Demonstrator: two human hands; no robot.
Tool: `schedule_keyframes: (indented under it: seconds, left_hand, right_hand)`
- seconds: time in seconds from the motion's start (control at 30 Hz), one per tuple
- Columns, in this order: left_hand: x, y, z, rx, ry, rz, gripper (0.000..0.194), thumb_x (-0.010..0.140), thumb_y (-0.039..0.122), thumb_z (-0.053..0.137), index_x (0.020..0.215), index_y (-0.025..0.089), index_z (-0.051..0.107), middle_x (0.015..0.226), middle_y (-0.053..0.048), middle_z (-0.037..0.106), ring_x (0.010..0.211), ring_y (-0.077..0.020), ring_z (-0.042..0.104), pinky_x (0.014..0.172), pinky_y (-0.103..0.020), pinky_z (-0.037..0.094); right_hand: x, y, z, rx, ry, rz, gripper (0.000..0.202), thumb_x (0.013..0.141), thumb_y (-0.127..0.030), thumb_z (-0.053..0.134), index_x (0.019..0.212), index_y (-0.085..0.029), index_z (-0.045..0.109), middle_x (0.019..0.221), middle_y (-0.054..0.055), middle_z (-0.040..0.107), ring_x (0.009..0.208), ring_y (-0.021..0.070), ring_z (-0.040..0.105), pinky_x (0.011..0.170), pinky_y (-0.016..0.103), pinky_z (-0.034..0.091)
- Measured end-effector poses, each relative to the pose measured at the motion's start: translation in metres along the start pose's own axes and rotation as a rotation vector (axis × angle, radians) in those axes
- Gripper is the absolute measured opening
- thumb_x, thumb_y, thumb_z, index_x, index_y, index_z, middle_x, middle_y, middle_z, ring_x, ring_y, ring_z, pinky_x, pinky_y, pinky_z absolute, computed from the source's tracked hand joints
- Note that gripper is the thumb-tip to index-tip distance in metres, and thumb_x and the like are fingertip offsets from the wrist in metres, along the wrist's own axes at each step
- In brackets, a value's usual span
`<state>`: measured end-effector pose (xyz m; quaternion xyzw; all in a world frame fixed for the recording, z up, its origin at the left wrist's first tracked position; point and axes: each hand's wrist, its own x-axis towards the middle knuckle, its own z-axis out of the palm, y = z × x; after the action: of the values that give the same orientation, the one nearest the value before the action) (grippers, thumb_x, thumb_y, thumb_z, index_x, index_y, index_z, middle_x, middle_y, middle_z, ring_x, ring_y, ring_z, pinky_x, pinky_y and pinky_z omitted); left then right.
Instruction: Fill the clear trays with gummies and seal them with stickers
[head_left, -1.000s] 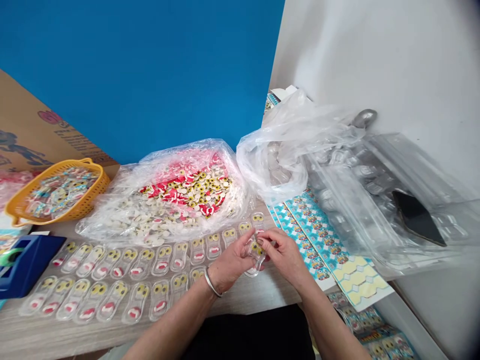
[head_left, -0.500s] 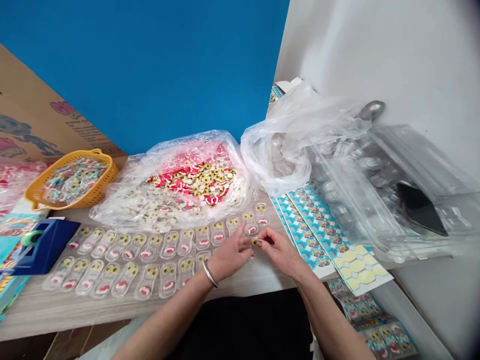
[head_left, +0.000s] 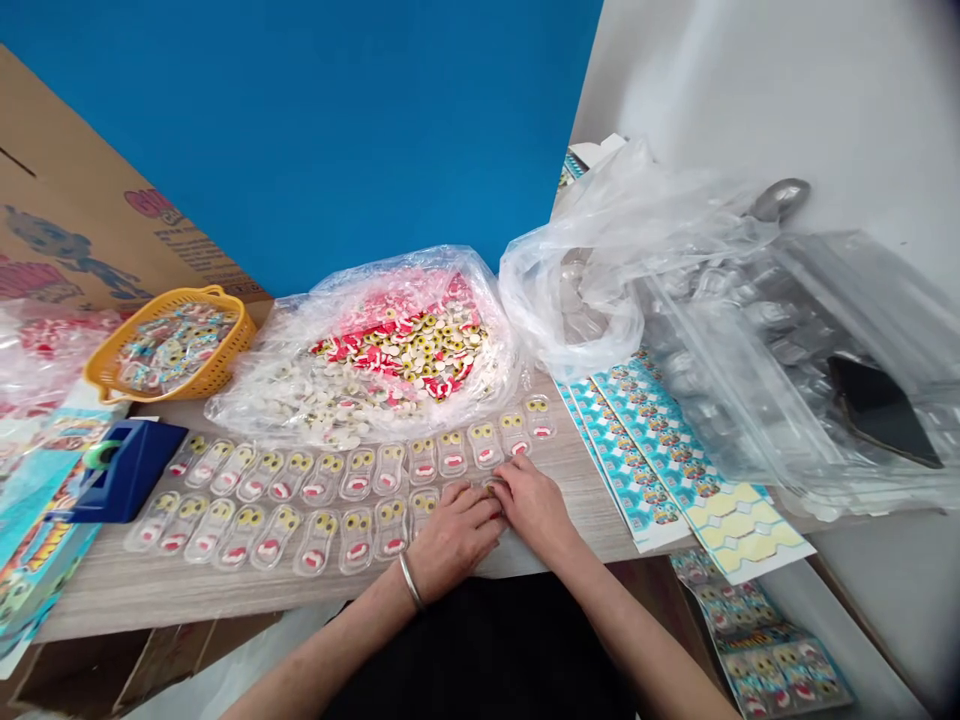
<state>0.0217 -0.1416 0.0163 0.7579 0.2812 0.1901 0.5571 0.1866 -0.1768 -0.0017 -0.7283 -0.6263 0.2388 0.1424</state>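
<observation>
My left hand (head_left: pixel 456 535), with a metal bangle on the wrist, rests low at the right end of the front row, fingers bent and close together. My right hand (head_left: pixel 536 508) meets it there, its fingertips pinched and pointing down. A small yellow eye piece (head_left: pixel 491 488) shows partly at the right fingertips. What the left fingers hold is hidden beneath them. Two rows of clear plastic trays lie on the table, such as this front-row tray (head_left: pixel 316 543) and this back-row tray (head_left: pixel 391 468), with yellow eyes and red-and-white mouths inside.
Behind the rows lies an open plastic bag (head_left: pixel 292 385) of loose eyes and mouths. A yellow basket (head_left: pixel 214 375) and blue tape dispenser (head_left: pixel 135 470) stand left. To the right are printed card sheets (head_left: pixel 637 465), bagged clear trays (head_left: pixel 757 350) and a black phone (head_left: pixel 881 410).
My hands have moved down and together over the front row's right end. The right hand lowered the pinched yellow eye piece; the left fingers, spread before, are now bent together. The view shifted slightly.
</observation>
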Motion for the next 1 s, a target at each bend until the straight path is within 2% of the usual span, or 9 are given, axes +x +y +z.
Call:
schedule_keyframes:
  seconds: [0.13,0.23,0.3,0.37,0.5,0.67,0.83,1.0]
  left_hand:
    - [0.000,-0.016,0.006,0.160,0.033,0.060,0.025,0.080,0.017,0.067,0.101,0.030,0.071,0.105,-0.009,0.071,0.108,-0.0273,0.060,0.108,-0.048,0.027]
    - [0.001,-0.023,0.008,0.480,-0.007,0.159,0.026,0.085,0.019,0.063,0.110,0.027,0.066,0.107,-0.008,0.070,0.106,-0.0270,0.059,0.102,-0.051,0.033]
    - [0.002,-0.024,0.010,0.683,-0.045,0.236,0.026,0.087,0.019,0.060,0.112,0.024,0.063,0.108,-0.007,0.069,0.105,-0.0266,0.058,0.098,-0.051,0.037]
    - [0.003,-0.024,0.010,0.788,-0.053,0.297,0.023,0.087,0.020,0.060,0.110,0.022,0.062,0.109,-0.006,0.069,0.105,-0.0257,0.058,0.097,-0.049,0.038]
    - [0.002,-0.021,0.007,0.815,-0.007,0.377,0.021,0.087,0.022,0.061,0.108,0.021,0.062,0.111,-0.006,0.068,0.106,-0.0244,0.058,0.097,-0.045,0.040]
    - [0.004,-0.017,0.001,0.808,0.065,0.401,0.022,0.087,0.020,0.061,0.109,0.023,0.063,0.113,-0.007,0.068,0.109,-0.0240,0.058,0.096,-0.043,0.043]
    - [0.012,-0.014,-0.004,0.780,0.125,0.387,0.024,0.087,0.020,0.061,0.110,0.026,0.064,0.113,-0.007,0.068,0.109,-0.0232,0.060,0.098,-0.042,0.045]
    - [0.020,-0.016,-0.003,0.683,0.145,0.332,0.026,0.086,0.022,0.062,0.111,0.029,0.066,0.113,-0.007,0.069,0.108,-0.0244,0.062,0.100,-0.046,0.045]
  right_hand:
    - [-0.008,-0.005,0.000,-0.057,0.087,0.037,0.013,0.094,-0.024,0.051,0.100,-0.021,0.062,0.101,0.006,0.063,0.081,0.0177,0.063,0.068,0.027,0.044]
    - [-0.016,-0.005,-0.005,-0.046,0.164,0.042,0.014,0.095,-0.024,0.049,0.094,-0.021,0.063,0.093,0.004,0.064,0.079,0.0176,0.062,0.068,0.027,0.043]
    - [-0.022,0.002,-0.011,0.006,0.212,0.038,0.015,0.095,-0.025,0.049,0.092,-0.022,0.063,0.089,0.003,0.064,0.078,0.0167,0.062,0.069,0.026,0.043]
    - [-0.026,0.017,-0.018,0.060,0.263,0.053,0.017,0.096,-0.026,0.048,0.092,-0.022,0.064,0.088,0.002,0.065,0.078,0.0161,0.062,0.072,0.026,0.043]
    - [-0.028,0.068,-0.040,0.035,0.409,0.189,0.022,0.096,-0.031,0.045,0.096,-0.021,0.065,0.090,0.004,0.065,0.080,0.0174,0.061,0.075,0.027,0.043]
    - [-0.011,0.129,-0.073,-0.226,0.592,0.331,0.024,0.093,-0.031,0.049,0.104,-0.017,0.065,0.103,0.011,0.064,0.097,0.0247,0.058,0.085,0.033,0.043]
    - [0.031,0.153,-0.094,-0.306,0.552,0.348,0.031,0.091,-0.023,0.050,0.119,-0.015,0.060,0.125,0.014,0.057,0.113,0.0251,0.051,0.095,0.034,0.039]
    - [0.062,0.161,-0.102,-0.296,0.521,0.333,0.018,0.088,-0.016,0.050,0.094,-0.018,0.066,0.114,0.013,0.061,0.107,0.0249,0.053,0.091,0.035,0.039]
